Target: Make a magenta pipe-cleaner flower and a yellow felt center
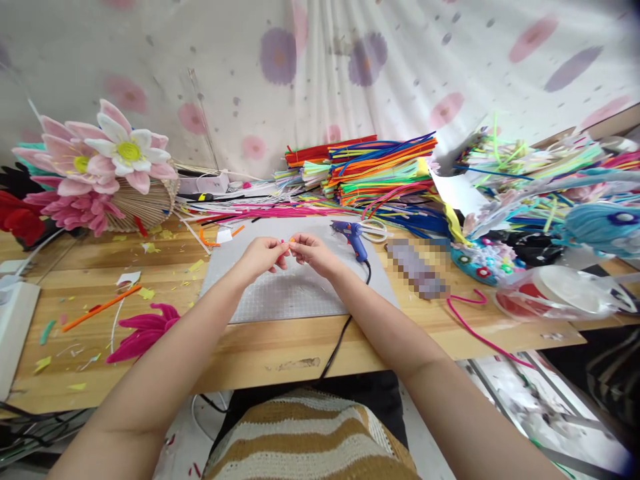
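Over the grey cutting mat (300, 293), my left hand (266, 257) and my right hand (311, 253) meet fingertip to fingertip. Both are pinched on a tiny piece; a speck of pink (283, 242) and a hint of orange show between the fingers, too small to make out fully. Just right of my right hand lies a blue glue gun (353, 238), its black cord running down over the table edge. A magenta fuzzy flower piece (145, 332) lies on the wood beside my left forearm.
Bundles of coloured pipe cleaners (380, 170) are piled along the back. Pink and white fuzzy flowers (123, 150) stand at the left. An orange stick (103, 308) and yellow scraps lie on the wooden table (300, 347). A clear plastic-wrapped roll (560, 293) sits at the right.
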### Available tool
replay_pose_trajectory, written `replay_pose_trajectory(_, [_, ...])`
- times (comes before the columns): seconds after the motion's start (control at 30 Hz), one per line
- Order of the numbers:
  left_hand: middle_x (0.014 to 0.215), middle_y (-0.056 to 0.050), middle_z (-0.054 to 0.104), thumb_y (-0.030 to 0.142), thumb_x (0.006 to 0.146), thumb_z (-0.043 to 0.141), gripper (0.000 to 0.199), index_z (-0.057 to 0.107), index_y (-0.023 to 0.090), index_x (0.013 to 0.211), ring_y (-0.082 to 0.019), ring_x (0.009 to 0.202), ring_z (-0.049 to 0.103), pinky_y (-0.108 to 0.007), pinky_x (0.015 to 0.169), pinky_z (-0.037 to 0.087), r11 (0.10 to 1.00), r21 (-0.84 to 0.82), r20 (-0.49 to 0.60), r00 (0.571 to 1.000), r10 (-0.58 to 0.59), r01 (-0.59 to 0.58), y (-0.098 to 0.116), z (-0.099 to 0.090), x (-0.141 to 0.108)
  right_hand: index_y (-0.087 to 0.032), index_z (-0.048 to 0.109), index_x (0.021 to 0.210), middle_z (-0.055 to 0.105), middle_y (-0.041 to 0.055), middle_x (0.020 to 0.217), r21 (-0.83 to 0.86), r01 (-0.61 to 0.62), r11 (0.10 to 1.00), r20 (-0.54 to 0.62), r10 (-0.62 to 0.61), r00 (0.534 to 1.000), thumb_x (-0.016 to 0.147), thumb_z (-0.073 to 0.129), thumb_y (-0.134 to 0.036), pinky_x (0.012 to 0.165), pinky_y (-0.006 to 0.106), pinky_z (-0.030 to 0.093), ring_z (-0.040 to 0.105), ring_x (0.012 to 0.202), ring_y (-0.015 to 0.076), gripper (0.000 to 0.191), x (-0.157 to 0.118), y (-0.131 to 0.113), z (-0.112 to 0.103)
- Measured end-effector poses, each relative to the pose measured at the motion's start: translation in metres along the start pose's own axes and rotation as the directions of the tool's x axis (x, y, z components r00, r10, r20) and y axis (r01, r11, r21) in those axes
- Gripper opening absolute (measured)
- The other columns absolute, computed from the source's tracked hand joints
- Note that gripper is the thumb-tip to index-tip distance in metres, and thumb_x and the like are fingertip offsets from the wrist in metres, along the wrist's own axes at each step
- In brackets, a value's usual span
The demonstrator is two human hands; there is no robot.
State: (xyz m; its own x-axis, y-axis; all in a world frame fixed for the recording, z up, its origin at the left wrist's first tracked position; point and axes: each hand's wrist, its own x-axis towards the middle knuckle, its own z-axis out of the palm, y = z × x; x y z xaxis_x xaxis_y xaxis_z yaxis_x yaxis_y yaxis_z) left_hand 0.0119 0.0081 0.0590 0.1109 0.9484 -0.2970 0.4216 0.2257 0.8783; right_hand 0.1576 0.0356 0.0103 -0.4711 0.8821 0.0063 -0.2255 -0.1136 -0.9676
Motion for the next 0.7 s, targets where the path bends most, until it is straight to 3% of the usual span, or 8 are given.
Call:
replay_pose_trajectory(0.2, [0.051, 0.0, 0.055, 0.025, 0.075, 0.05, 0.016, 0.056, 0.014, 0.066, -0.01, 0.052, 0.057, -0.02, 0.047, 0.036, 0.925, -0.27, 0.18, 0.957, -0.226, 0.269, 0.01, -0.008, 0.002, -0.017, 0.047, 0.071, 0.048, -0.0058, 0.059, -0.011, 0.026, 1.0, 0.017, -0.026, 1.0, 0.063, 0.066, -0.042, 0.047, 0.02, 0.03, 0.038, 0.047, 0.004, 0.032, -0.001, -0.004, 0.003])
replay_pose_trajectory(0.37, [0.068, -0.004, 0.063, 0.03, 0.077, 0.049, 0.02, 0.059, 0.014, 0.073, -0.013, 0.06, 0.061, -0.022, 0.05, 0.041, 0.948, -0.207, 0.15, 0.965, -0.215, 0.243, 0.007, -0.011, 0.005, -0.017, 0.048, 0.069, 0.047, -0.0053, 0.058, -0.028, 0.019, 0.999, -0.017, -0.019, 1.0, 0.063, 0.066, -0.043, 0.047, 0.021, 0.031, 0.039, 0.048, 0.0049, 0.033, 0.001, -0.003, 0.006])
replay_pose_trajectory(0.43, [0.083, -0.007, 0.065, 0.036, 0.08, 0.047, 0.025, 0.06, 0.015, 0.081, -0.015, 0.065, 0.063, -0.025, 0.053, 0.043, 0.979, -0.141, 0.086, 0.987, -0.136, 0.147, 0.003, -0.01, 0.003, -0.017, 0.047, 0.066, 0.045, -0.0058, 0.055, -0.03, 0.021, 0.999, -0.062, -0.023, 0.998, 0.062, 0.066, -0.043, 0.046, 0.02, 0.029, 0.038, 0.047, 0.0046, 0.033, 0.002, -0.002, 0.006])
replay_pose_trajectory(0.5, [0.095, -0.008, 0.064, 0.037, 0.08, 0.047, 0.026, 0.059, 0.016, 0.091, -0.015, 0.07, 0.063, -0.027, 0.058, 0.045, 1.0, 0.01, -0.129, 0.992, 0.017, -0.016, 0.001, -0.008, -0.002, -0.017, 0.045, 0.065, 0.043, -0.0065, 0.053, -0.018, 0.015, 1.0, -0.11, -0.017, 0.994, 0.061, 0.067, -0.042, 0.045, 0.02, 0.027, 0.036, 0.046, 0.0043, 0.033, 0.003, -0.001, 0.005])
replay_pose_trajectory(0.57, [0.104, -0.007, 0.061, 0.035, 0.08, 0.049, 0.027, 0.057, 0.019, 0.1, -0.014, 0.077, 0.061, -0.027, 0.064, 0.045, 0.944, 0.284, -0.353, 0.897, 0.265, -0.167, -0.001, -0.005, -0.01, -0.017, 0.044, 0.065, 0.042, -0.0072, 0.051, -0.003, 0.007, 1.0, -0.147, -0.008, 0.989, 0.059, 0.068, -0.041, 0.044, 0.02, 0.025, 0.034, 0.045, 0.0041, 0.034, 0.003, 0.0, 0.005])
replay_pose_trajectory(0.6, [0.107, -0.006, 0.059, 0.034, 0.08, 0.051, 0.027, 0.057, 0.02, 0.102, -0.014, 0.08, 0.061, -0.027, 0.066, 0.044, 0.877, 0.43, -0.389, 0.832, 0.396, -0.216, -0.002, -0.003, -0.014, -0.017, 0.044, 0.065, 0.041, -0.0076, 0.05, 0.005, 0.006, 1.0, -0.16, -0.005, 0.987, 0.058, 0.068, -0.041, 0.044, 0.02, 0.024, 0.034, 0.044, 0.0039, 0.034, 0.004, 0.0, 0.005])
replay_pose_trajectory(0.63, [0.109, -0.006, 0.058, 0.034, 0.08, 0.051, 0.027, 0.058, 0.021, 0.103, -0.015, 0.084, 0.06, -0.027, 0.068, 0.043, 0.795, 0.552, -0.369, 0.782, 0.503, -0.251, -0.003, -0.001, -0.018, -0.018, 0.044, 0.064, 0.041, -0.0079, 0.049, 0.014, 0.008, 1.0, -0.169, -0.005, 0.986, 0.058, 0.068, -0.04, 0.043, 0.02, 0.023, 0.033, 0.043, 0.0038, 0.034, 0.004, 0.001, 0.005])
replay_pose_trajectory(0.7, [0.11, -0.006, 0.059, 0.034, 0.082, 0.049, 0.025, 0.06, 0.022, 0.101, -0.017, 0.09, 0.059, -0.028, 0.07, 0.042, 0.642, 0.709, -0.261, 0.737, 0.623, -0.292, -0.006, 0.004, -0.024, -0.018, 0.043, 0.064, 0.04, -0.0081, 0.048, 0.025, 0.018, 1.0, -0.175, -0.013, 0.984, 0.057, 0.068, -0.04, 0.043, 0.02, 0.022, 0.032, 0.043, 0.0037, 0.034, 0.006, 0.001, 0.005])
